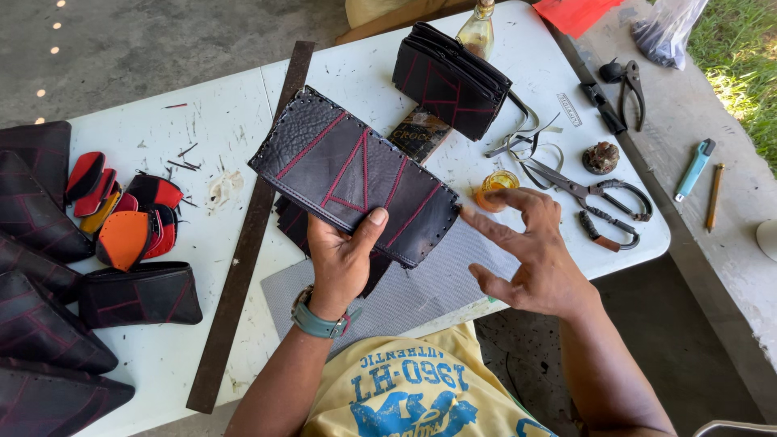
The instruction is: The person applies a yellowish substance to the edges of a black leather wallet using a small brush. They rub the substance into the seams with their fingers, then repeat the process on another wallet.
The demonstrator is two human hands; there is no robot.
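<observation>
View: looking down from head height at a white work table [202, 121] outdoors, with the person's two forearms reaching in from the bottom edge.
Left hand: the left hand [340, 259] grips a black leather panel [356, 174] with red stitched lines, thumb pressed on its near face and fingers curled behind; a teal watch [317, 322] sits on the wrist.
Leather panel: held above the middle of the table, tilted, with small punched holes along its short edges.
Right hand: the right hand [530, 251] is open and holds nothing, fingers spread; the index fingertip touches the panel's right-hand edge.
Under the hands: a grey mat [429, 283] lies on the table, with more dark leather pieces partly hidden beneath the panel.
Left of the panel: a long dark metal ruler [247, 235] lies at an angle along the table.
Far left: red, orange and black leather cut-outs [129, 210] in a small heap, a finished black pouch [139, 295] near them, and larger black stitched pieces [40, 267] at the table's edge.
Behind the panel: a standing stack of black stitched panels [449, 77], with a glass bottle [477, 28] just behind it.
Right of the panel: a small cup of amber liquid [495, 188] near the right fingers, and scissors [591, 194] beside it.
</observation>
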